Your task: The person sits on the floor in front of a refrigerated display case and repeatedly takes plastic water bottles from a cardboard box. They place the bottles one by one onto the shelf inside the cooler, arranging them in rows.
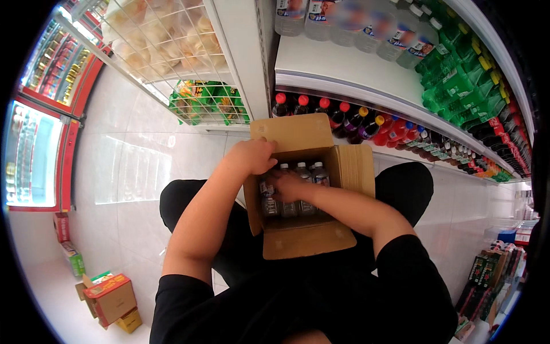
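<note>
An open cardboard box (309,241) sits between my knees, its flaps folded outward. Inside stand several clear plastic bottles (306,206) with white caps and printed labels. My left hand (253,157) grips the box at its far left corner, by the base of the far flap (296,131). Down in the box, my right hand (290,185) reaches across to the left-hand bottle (270,202), its fingers over the upper part. The fingers are blurred and partly shadowed, so whether they close around that bottle is not clear.
Ahead, a white shelf (339,64) carries clear bottles (318,19) and green bottles (459,81). Dark sodas (324,106) line the lower level. A wire rack (172,43) with bagged goods stands left of it. Red-framed coolers (38,159) and cartons (114,301) are farther left.
</note>
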Action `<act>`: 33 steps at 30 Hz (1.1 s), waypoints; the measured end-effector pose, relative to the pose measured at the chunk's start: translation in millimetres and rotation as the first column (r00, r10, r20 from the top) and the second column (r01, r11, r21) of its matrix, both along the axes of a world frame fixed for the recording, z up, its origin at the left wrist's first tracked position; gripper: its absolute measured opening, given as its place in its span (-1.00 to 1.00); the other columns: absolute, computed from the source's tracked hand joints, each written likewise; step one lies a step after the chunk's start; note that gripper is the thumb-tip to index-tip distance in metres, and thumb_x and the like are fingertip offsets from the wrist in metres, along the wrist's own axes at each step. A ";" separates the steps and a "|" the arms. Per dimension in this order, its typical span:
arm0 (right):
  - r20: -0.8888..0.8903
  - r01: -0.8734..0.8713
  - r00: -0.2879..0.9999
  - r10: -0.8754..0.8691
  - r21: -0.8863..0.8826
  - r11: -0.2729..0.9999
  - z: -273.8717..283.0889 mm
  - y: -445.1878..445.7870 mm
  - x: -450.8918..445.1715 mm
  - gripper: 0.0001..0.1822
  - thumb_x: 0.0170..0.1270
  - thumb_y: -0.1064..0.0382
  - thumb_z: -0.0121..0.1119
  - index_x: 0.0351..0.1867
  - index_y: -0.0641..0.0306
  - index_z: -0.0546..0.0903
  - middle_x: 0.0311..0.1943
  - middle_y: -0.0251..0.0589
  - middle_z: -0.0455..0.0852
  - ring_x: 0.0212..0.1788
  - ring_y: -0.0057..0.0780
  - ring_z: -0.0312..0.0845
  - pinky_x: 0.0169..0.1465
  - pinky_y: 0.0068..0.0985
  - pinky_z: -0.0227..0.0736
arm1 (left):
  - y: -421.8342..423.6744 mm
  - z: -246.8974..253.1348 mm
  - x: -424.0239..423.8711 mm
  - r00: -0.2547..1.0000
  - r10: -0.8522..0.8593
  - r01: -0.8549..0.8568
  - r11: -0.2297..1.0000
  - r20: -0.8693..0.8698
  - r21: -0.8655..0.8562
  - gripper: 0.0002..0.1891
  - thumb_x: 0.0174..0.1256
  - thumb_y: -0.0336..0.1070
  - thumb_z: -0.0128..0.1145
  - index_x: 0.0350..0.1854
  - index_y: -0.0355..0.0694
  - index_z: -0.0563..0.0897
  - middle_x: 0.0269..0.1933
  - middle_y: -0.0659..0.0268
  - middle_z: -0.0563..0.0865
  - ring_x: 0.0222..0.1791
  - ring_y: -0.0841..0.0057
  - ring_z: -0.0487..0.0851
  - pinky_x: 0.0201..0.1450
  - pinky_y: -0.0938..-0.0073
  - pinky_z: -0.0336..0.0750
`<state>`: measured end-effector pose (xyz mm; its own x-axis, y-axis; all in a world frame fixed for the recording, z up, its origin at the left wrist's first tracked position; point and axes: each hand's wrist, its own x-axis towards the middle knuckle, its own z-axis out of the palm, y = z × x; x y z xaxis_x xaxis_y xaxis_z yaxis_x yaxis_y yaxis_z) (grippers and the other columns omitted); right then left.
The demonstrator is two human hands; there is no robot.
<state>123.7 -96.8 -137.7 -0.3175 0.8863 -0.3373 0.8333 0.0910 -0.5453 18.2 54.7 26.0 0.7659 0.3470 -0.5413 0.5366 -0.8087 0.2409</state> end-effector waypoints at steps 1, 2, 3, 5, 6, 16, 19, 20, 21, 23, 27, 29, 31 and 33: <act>-0.011 0.057 0.998 -0.057 -0.028 0.998 -3.8 2.1 -3.8 -0.30 0.21 -0.04 0.42 0.39 0.02 0.55 0.37 0.00 0.53 0.45 0.06 0.43 0.42 0.12 0.34 | 0.7 -0.9 -0.7 1.000 -0.002 0.002 1.000 0.008 0.001 -0.50 0.47 -0.01 0.21 0.36 -0.11 0.55 0.21 -0.03 0.70 0.23 -0.02 0.69 0.22 -0.02 0.61; -0.022 0.112 0.993 -0.113 -0.055 0.992 -1.7 5.2 -9.0 -0.27 0.23 -0.09 0.41 0.44 -0.03 0.51 0.42 -0.02 0.50 0.47 0.05 0.41 0.43 0.16 0.30 | 1.2 -1.8 -1.8 1.000 -0.004 0.004 1.000 0.014 0.003 -0.50 0.47 -0.01 0.21 0.35 -0.11 0.56 0.20 -0.03 0.70 0.23 -0.02 0.69 0.21 -0.03 0.61; -0.033 0.166 0.985 -0.169 -0.083 0.983 1.7 8.5 -13.6 -0.23 0.24 -0.13 0.40 0.49 -0.07 0.48 0.46 -0.04 0.46 0.50 0.04 0.38 0.44 0.21 0.26 | 1.6 -2.3 -2.8 1.000 -0.005 0.005 1.000 0.019 0.005 -0.51 0.47 -0.01 0.21 0.33 -0.12 0.56 0.19 -0.03 0.70 0.23 -0.02 0.69 0.21 -0.03 0.61; 0.018 0.235 0.972 -0.235 -0.138 0.962 -3.0 17.9 -20.2 -0.17 0.24 -0.16 0.38 0.55 -0.11 0.41 0.53 -0.08 0.40 0.53 0.02 0.35 0.46 0.26 0.19 | 1.0 -2.2 -2.9 1.000 -0.014 0.014 1.000 0.019 0.007 -0.53 0.46 -0.01 0.21 0.30 -0.12 0.58 0.18 -0.03 0.71 0.22 -0.01 0.69 0.20 -0.03 0.61; 0.044 0.271 0.963 -0.267 -0.162 0.949 -5.5 21.9 -22.5 -0.14 0.25 -0.18 0.37 0.58 -0.13 0.38 0.57 -0.11 0.37 0.55 0.01 0.33 0.47 0.29 0.16 | 1.0 -1.3 -2.7 1.000 -0.020 0.020 1.000 0.019 0.009 -0.54 0.46 -0.01 0.22 0.29 -0.13 0.58 0.18 -0.03 0.71 0.21 -0.01 0.70 0.20 -0.03 0.61; 0.004 0.224 0.974 -0.226 -0.158 0.962 -51.7 28.1 -16.3 -0.18 0.17 -0.16 0.37 0.51 -0.08 0.50 0.49 -0.06 0.51 0.50 0.00 0.42 0.47 -0.02 0.39 | -1.3 2.4 -1.5 0.999 -0.021 0.020 1.000 0.037 0.016 -0.55 0.46 -0.02 0.22 0.28 -0.10 0.58 0.20 -0.03 0.68 0.19 -0.06 0.70 0.18 -0.06 0.61; -0.029 0.192 0.979 -0.200 -0.174 0.966 -49.9 30.8 -12.3 -0.17 0.15 -0.14 0.37 0.51 -0.07 0.50 0.47 -0.04 0.54 0.45 -0.01 0.49 0.46 -0.15 0.44 | -0.8 2.8 0.9 0.999 -0.015 0.015 1.000 0.034 0.005 -0.55 0.47 -0.02 0.22 0.30 -0.10 0.57 0.19 -0.03 0.68 0.18 -0.05 0.70 0.18 -0.05 0.61; -0.045 0.173 0.982 -0.185 -0.202 0.964 -38.8 34.0 -11.5 -0.17 0.15 -0.14 0.37 0.51 -0.07 0.50 0.46 -0.03 0.55 0.45 -0.02 0.51 0.45 -0.16 0.45 | 0.3 0.5 0.0 0.999 -0.012 0.012 1.000 0.040 0.004 -0.55 0.48 -0.02 0.21 0.30 -0.10 0.57 0.19 -0.03 0.68 0.18 -0.05 0.70 0.18 -0.05 0.61; -0.061 0.157 0.983 -0.175 -0.231 0.960 -33.0 35.2 -10.9 -0.17 0.14 -0.14 0.37 0.50 -0.06 0.51 0.45 -0.02 0.56 0.44 -0.02 0.52 0.44 -0.17 0.46 | 0.4 -1.1 -0.1 0.999 -0.013 0.013 1.000 0.046 0.003 -0.55 0.48 -0.02 0.21 0.30 -0.10 0.57 0.19 -0.03 0.68 0.18 -0.05 0.70 0.18 -0.05 0.61; -0.023 0.148 0.987 -0.161 -0.282 0.948 -26.6 36.1 -11.2 -0.13 0.16 -0.18 0.37 0.55 -0.09 0.44 0.49 -0.05 0.52 0.47 -0.03 0.47 0.47 -0.05 0.40 | 0.0 -3.5 0.6 0.998 -0.012 0.012 1.000 0.062 0.012 -0.54 0.48 -0.02 0.21 0.31 -0.10 0.56 0.19 -0.03 0.68 0.18 -0.04 0.70 0.18 -0.05 0.61; 0.213 0.149 0.973 -0.091 -0.271 0.951 -19.3 25.9 -25.7 -0.03 0.21 -0.25 0.36 0.64 -0.12 0.27 0.59 -0.09 0.38 0.57 0.00 0.31 0.50 0.25 0.20 | -0.4 -2.5 3.2 1.000 -0.018 0.017 0.999 0.021 0.040 -0.52 0.47 -0.01 0.21 0.32 -0.11 0.56 0.21 -0.02 0.67 0.18 -0.03 0.71 0.18 -0.05 0.62; 0.254 0.164 0.961 -0.111 -0.198 0.966 -11.0 15.6 -35.3 -0.01 0.25 -0.25 0.34 0.66 -0.10 0.21 0.62 -0.08 0.30 0.60 0.03 0.23 0.49 0.35 0.12 | -0.9 -0.4 1.3 1.000 -0.010 0.009 0.999 0.029 0.038 -0.52 0.47 -0.01 0.21 0.32 -0.12 0.57 0.22 -0.02 0.68 0.19 -0.02 0.71 0.18 -0.04 0.62; 0.291 0.181 0.948 -0.127 -0.167 0.969 -8.6 11.1 -40.5 -0.02 0.28 -0.25 0.32 0.66 -0.07 0.19 0.64 -0.06 0.24 0.62 0.05 0.17 0.49 0.38 0.08 | -2.7 3.0 2.9 1.000 -0.005 0.004 0.999 0.029 0.033 -0.53 0.47 -0.01 0.20 0.31 -0.13 0.57 0.22 -0.02 0.68 0.19 -0.01 0.71 0.18 -0.04 0.62; 0.316 0.200 0.939 -0.137 -0.175 0.964 -6.9 15.3 -45.2 -0.06 0.31 -0.24 0.30 0.65 -0.03 0.21 0.65 -0.03 0.21 0.64 0.07 0.13 0.50 0.34 0.09 | -3.7 8.9 3.5 1.000 -0.002 0.002 1.000 0.015 0.030 -0.53 0.47 -0.01 0.20 0.30 -0.13 0.58 0.22 -0.02 0.69 0.19 -0.01 0.72 0.17 -0.04 0.63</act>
<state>78.5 -81.4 -144.6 -0.0267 0.8212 -0.5699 0.9535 -0.1504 -0.2614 21.7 51.1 34.9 0.7744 0.3615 -0.5192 0.5316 -0.8168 0.2242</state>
